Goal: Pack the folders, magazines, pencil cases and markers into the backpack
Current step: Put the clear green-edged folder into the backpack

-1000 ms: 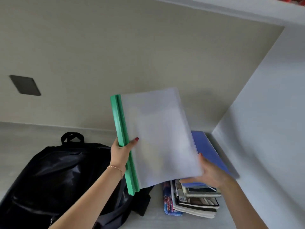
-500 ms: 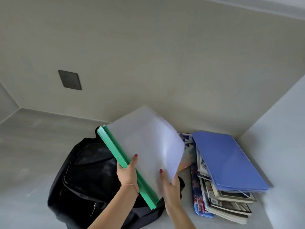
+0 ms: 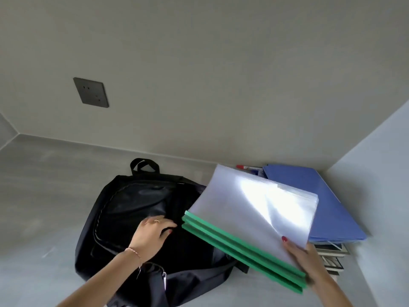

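A black backpack (image 3: 141, 220) lay flat on the grey worktop (image 3: 44, 196), its carry loop (image 3: 145, 165) pointing toward the back edge where the worktop met the wall. The left hand (image 3: 152, 234) rested on the backpack's upper panel near the zip opening, fingers curled down against the black fabric; whether it pinched the fabric or only pressed on it could not be told. A thin bracelet (image 3: 134, 252) circled that wrist.

The right hand (image 3: 303, 258) gripped a bundle of clear report folders with green spine bars (image 3: 250, 220) at its near corner, thumb on top of the glossy cover and fingers hidden beneath. The bundle was held off the worktop and tilted, its green spines facing the near edge and its far left corner overhanging the right side of the backpack. Three green bars showed stacked one against another.

In the back right corner of the worktop, against the side wall, a blue folder (image 3: 318, 200) lay on top of a stack of magazines (image 3: 332, 255), whose edges showed just beside the right wrist. A red-capped marker (image 3: 245, 167) lay behind the clear folders near the back edge, partly hidden. A dark socket plate (image 3: 91, 92) sat on the back wall, well above the backpack.
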